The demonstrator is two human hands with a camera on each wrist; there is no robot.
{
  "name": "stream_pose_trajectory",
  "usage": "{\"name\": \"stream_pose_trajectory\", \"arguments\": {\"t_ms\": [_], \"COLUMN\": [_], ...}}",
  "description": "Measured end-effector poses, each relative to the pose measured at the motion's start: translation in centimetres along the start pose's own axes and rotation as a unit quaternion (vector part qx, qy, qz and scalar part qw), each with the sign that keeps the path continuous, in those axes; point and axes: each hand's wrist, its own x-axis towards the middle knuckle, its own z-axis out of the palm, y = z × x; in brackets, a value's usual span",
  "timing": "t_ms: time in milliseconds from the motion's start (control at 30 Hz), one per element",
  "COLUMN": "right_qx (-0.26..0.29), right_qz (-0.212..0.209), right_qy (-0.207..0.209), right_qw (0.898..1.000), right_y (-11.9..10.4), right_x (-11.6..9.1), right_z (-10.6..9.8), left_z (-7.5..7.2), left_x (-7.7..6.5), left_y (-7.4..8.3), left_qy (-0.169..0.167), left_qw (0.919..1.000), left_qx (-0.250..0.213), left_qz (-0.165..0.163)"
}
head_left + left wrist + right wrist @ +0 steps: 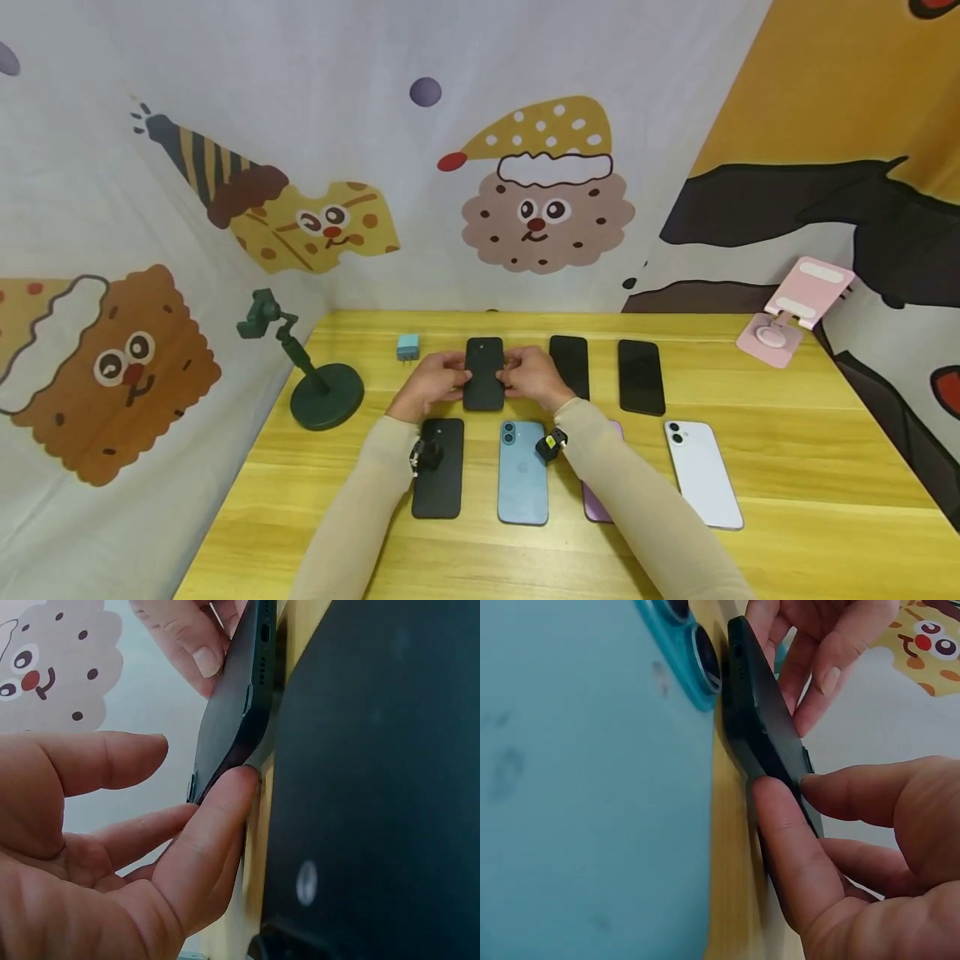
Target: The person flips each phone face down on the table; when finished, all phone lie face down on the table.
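Between my two hands is a black phone [483, 379], back side up, its camera bump at the top. My left hand [435, 380] holds its left edge; in the left wrist view the fingers [214, 836] curl at the phone's edge and the thumb [112, 759] stands apart from it. With thumb and fingers my right hand [537, 375] pinches the right edge. In the right wrist view, the phone's [761, 724] lower end with its port faces the camera, tilted close over the tabletop. Nearer me lie another black phone [442, 492] and a light blue phone [522, 492].
Right of my hands lie two black-faced phones [570, 362] [641, 377]. A purple phone [597, 505] is partly under my right sleeve, a white phone [705, 475] beyond it. A green stand [327, 396], blue charger [407, 346] and pink stand [806, 292] sit farther out.
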Motion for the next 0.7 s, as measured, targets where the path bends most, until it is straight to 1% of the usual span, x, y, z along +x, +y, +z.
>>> {"name": "stream_pose_trajectory", "arguments": {"t_ms": [133, 367, 533, 633, 700], "right_qx": [-0.004, -0.002, 0.013, 0.018, 0.010], "right_qz": [0.001, 0.001, 0.002, 0.002, -0.002], "right_qy": [-0.002, -0.006, -0.017, -0.020, -0.020], "right_qw": [1.000, 1.000, 1.000, 1.000, 1.000], "right_y": [-0.16, -0.27, -0.23, -0.16, -0.12], "right_x": [-0.14, -0.25, -0.35, -0.39, -0.50], "right_z": [0.07, 0.05, -0.19, -0.43, -0.68], "left_z": [0.02, 0.08, 0.12, 0.15, 0.22], "left_x": [-0.17, -0.35, -0.35, -0.48, -0.62], "left_y": [0.11, 0.26, 0.38, 0.52, 0.67], "left_qy": [0.004, 0.019, 0.020, 0.025, 0.031], "left_qw": [0.9999, 0.9995, 0.9993, 0.9990, 0.9986], "left_qx": [0.008, 0.024, 0.027, 0.035, 0.043], "left_qz": [-0.009, -0.013, -0.017, -0.013, -0.002]}}
